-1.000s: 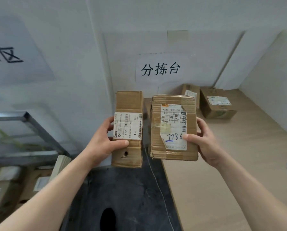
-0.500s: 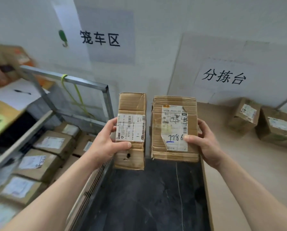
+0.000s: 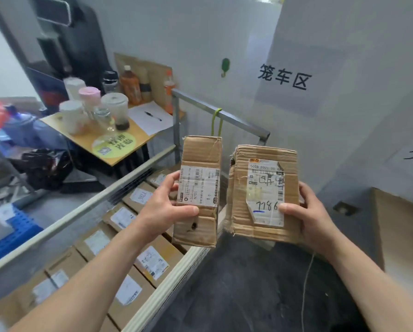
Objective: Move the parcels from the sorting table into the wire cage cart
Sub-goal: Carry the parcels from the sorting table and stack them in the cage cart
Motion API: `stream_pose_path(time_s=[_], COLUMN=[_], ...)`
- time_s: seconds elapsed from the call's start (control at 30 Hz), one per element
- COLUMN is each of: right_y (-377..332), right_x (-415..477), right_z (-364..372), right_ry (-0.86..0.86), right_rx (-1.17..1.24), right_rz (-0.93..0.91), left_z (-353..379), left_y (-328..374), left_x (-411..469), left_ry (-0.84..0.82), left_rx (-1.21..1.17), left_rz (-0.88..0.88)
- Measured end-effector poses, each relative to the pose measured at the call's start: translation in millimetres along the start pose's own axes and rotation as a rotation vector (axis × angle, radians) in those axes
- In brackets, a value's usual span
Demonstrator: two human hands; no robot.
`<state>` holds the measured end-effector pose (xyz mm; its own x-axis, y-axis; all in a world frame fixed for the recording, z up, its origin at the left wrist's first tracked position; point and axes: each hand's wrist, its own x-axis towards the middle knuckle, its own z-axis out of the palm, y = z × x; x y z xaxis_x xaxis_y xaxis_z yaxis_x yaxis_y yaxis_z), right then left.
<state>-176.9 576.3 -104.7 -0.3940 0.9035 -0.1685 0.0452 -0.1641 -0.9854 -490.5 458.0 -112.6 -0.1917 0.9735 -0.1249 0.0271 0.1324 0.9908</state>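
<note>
My left hand (image 3: 162,209) clamps the narrow parcel (image 3: 198,190), thumb across its label, fingers behind. My right hand (image 3: 313,219) grips the wider parcel (image 3: 263,195) likewise. Both held upright, side by side, above the wire cage cart (image 3: 220,113) edge.

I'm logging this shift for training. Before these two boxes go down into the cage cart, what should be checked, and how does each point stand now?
1. Left hand grips the narrow parcel firmly: ok.
2. Right hand grips the wide parcel firmly: ok.
3. Parcels clear of each other: ok, a gap shows between them.
4. Narrow parcel over the wire cage cart: ok.
5. Wide parcel over the cart: not ok, it hangs over the dark floor beside it.
6. Free spot among the stacked parcels inside: cannot tell, the visible layer looks full.
</note>
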Motion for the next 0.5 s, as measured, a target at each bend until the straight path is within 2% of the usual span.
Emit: stream_pose_path(time_s=[0.23,0.5], right_y=[-8,-17], right_x=[26,66], right_z=[86,138], right_ry=[-0.193,-0.394], right_rx=[-0.034,-0.056], right_rz=[-0.027,-0.029], left_z=[-74,-96], left_y=[-3,3], left_x=[-51,-88], left_ry=[0.173,0.387], left_rx=[0.004,-0.015], left_rz=[-0.007,0.001])
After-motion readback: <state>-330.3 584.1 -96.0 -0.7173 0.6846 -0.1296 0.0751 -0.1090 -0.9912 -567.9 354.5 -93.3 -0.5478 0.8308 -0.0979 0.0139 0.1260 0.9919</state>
